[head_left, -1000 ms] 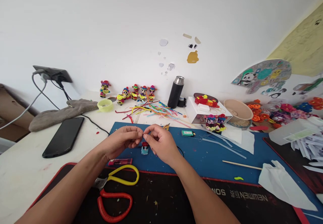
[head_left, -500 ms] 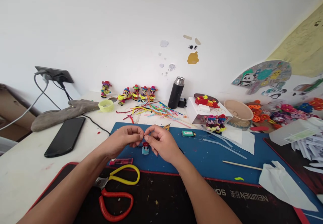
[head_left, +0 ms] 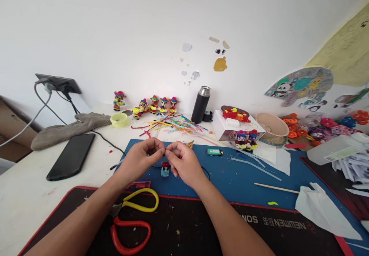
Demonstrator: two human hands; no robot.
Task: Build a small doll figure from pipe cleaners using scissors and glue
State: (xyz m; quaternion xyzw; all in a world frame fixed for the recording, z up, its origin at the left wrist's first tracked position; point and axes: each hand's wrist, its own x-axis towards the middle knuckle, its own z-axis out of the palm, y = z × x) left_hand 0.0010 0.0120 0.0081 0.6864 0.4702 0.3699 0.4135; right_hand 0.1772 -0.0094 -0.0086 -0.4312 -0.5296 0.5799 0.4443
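My left hand (head_left: 144,156) and my right hand (head_left: 184,162) meet over the blue mat (head_left: 184,187), thumbs and forefingers pinched together. A tiny dark bit shows between the fingertips, too small to name. Just below them a small fuzzy figure (head_left: 165,170) with a red top and light blue body sits on the mat. Yellow-and-red-handled scissors (head_left: 131,223) lie under my left forearm, blades partly hidden. A reddish lighter-like item (head_left: 138,184) rests beside my left wrist.
Behind my hands lie coloured pipe cleaners (head_left: 184,125), several small figures (head_left: 154,105) and a black thermos (head_left: 201,106). A phone (head_left: 71,157) and driftwood (head_left: 69,129) are at left. At right are a white box (head_left: 219,127), a wooden stick (head_left: 275,188) and tissue (head_left: 319,210).
Both hands stay pinched together; their fingertips have shifted slightly and the left hand's fingers have turned a little. The whole view has shifted slightly.
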